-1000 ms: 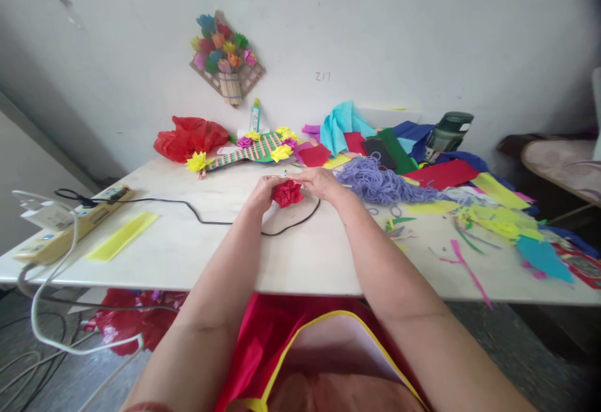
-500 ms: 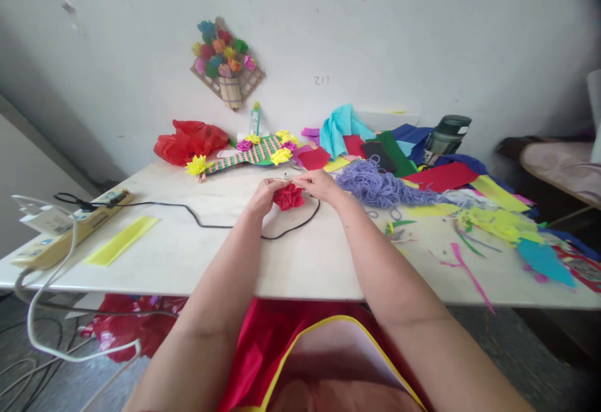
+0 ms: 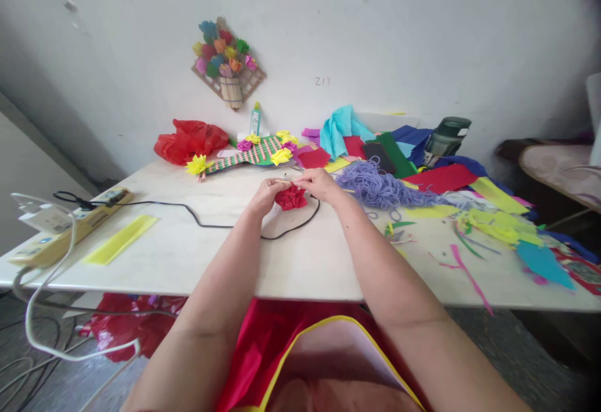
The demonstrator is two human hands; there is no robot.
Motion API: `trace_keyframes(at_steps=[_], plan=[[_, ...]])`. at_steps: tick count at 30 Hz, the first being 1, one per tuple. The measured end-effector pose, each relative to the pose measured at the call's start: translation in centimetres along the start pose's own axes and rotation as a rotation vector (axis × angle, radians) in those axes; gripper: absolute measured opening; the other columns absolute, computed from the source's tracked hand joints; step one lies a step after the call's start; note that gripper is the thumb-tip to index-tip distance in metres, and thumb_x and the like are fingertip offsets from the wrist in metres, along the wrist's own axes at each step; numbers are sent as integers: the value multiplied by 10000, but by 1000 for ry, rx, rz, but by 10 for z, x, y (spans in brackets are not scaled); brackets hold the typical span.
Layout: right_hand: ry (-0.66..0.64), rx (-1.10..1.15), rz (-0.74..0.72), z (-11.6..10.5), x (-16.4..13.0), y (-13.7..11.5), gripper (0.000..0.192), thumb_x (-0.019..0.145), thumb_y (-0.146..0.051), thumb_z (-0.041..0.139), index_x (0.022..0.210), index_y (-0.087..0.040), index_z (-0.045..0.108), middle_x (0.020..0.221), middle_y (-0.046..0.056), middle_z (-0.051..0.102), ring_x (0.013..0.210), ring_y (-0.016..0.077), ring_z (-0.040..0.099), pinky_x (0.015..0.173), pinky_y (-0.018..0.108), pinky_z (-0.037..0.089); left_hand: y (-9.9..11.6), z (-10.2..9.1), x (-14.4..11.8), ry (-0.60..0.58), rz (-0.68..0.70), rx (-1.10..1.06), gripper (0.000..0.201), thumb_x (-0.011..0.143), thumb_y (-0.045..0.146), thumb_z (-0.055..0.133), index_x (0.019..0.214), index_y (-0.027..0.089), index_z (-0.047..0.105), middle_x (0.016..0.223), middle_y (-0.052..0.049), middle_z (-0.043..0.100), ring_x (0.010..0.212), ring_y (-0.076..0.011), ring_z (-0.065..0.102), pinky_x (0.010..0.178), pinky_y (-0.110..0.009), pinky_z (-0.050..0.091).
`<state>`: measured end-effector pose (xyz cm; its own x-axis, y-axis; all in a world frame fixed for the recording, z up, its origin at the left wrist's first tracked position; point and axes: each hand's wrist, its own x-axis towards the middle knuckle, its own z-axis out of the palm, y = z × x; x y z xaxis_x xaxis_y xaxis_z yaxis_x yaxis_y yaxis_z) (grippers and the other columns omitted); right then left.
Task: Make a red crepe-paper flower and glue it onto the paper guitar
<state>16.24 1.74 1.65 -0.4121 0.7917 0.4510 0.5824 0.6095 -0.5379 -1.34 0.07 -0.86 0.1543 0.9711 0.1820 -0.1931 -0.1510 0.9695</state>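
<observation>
Over the middle of the table, a crumpled red paper flower (image 3: 291, 197) is between my two hands. My left hand (image 3: 265, 196) is closed at its left side, fingertips pinched near the upper edge. From the right, my right hand (image 3: 317, 183) pinches at the flower's top, its fingers curled together. A thin pale stick (image 3: 283, 181) shows at the fingertips; how far it runs behind the fingers is hidden. A black cord (image 3: 291, 231) loops on the table just below the flower.
A green striped craft piece with yellow and purple paper flowers (image 3: 253, 154) lies behind my hands. Purple yarn (image 3: 370, 183), coloured paper and a dark bottle (image 3: 448, 136) crowd the right side. A power strip (image 3: 70, 230) and yellow paper strip (image 3: 123, 240) lie left.
The red flower has shifted slightly to the right between my fingers, and the pale stick shows more clearly. Both hands stay in nearly the same place.
</observation>
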Motion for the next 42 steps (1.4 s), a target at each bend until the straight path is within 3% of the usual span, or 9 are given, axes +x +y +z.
trace_keyframes(at_steps=[18,34,42], plan=[[26,-22,62,-2,-1,-9,143,775,-204,680,817,-220,816,829,19,758,780,163,662,688,245,466,-3,-1,2,-12,-26,-12,178,518,260,721,528,134,597,497,-1,519,452,-85,444,455,-233,287],[73,162,59,7,6,2,115,670,-104,706,639,-189,775,874,30,689,748,137,625,732,275,516,-6,-1,5,2,-70,-31,266,562,336,781,614,126,626,559,-36,610,496,-113,531,489,-233,357],[77,190,46,9,8,5,99,632,-90,713,618,-176,760,824,27,673,763,148,619,742,280,507,-3,-2,3,-23,-72,7,269,603,325,780,581,130,597,532,-30,588,473,-103,508,475,-235,333]])
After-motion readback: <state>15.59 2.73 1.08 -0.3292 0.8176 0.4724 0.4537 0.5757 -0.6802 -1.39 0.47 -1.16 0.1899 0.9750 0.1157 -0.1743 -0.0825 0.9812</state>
